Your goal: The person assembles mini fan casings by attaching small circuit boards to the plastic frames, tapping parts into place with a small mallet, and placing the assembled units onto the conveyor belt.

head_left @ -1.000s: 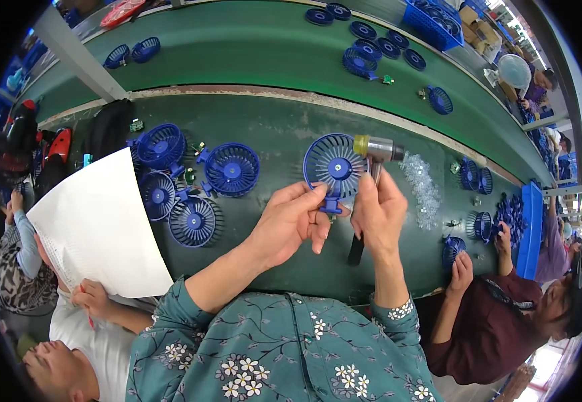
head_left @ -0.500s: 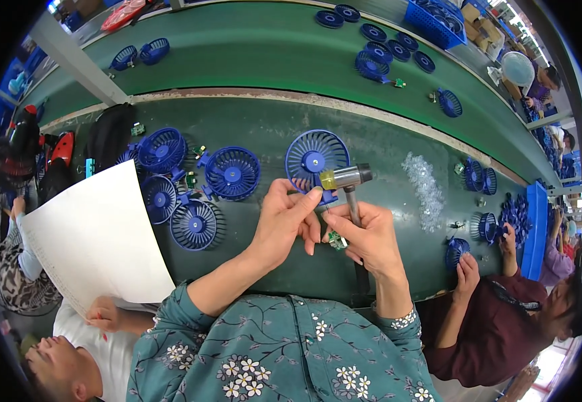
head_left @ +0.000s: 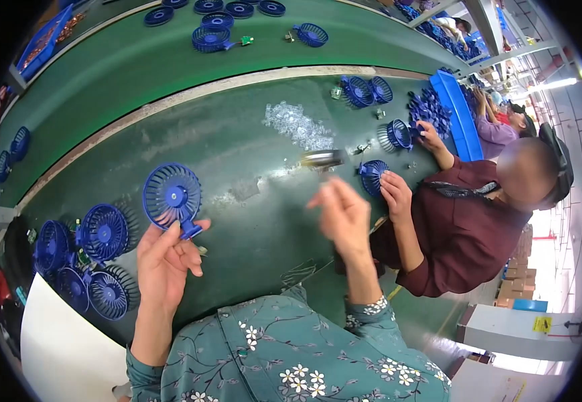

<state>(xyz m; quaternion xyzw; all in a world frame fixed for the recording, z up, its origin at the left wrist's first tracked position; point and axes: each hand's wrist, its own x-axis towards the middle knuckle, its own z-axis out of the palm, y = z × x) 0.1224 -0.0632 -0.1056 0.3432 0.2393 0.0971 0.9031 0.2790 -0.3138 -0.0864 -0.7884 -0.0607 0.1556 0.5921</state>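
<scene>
My left hand (head_left: 163, 264) is closed on the neck of a blue fan housing (head_left: 174, 193), a round slatted cage with a hub in its middle. A bit of a small green circuit board (head_left: 202, 251) shows beside its fingers. My right hand (head_left: 346, 218) is smeared by motion, off to the right, with its fingers curled. Just beyond it is the blurred head of a hammer (head_left: 322, 159); most of the handle is hidden by the hand.
Several blue fan housings (head_left: 104, 231) lie at left, near a white sheet (head_left: 63, 335). Clear small plastic pieces (head_left: 297, 126) are heaped ahead. At right a co-worker (head_left: 465, 228) handles another housing (head_left: 373, 175) beside a blue bin (head_left: 457, 117). A green conveyor belt (head_left: 150, 74) runs behind.
My hands have moved apart: the left still holds the fan housing, while the right has carried the hammer away from it to the right. The view has turned rightward.
</scene>
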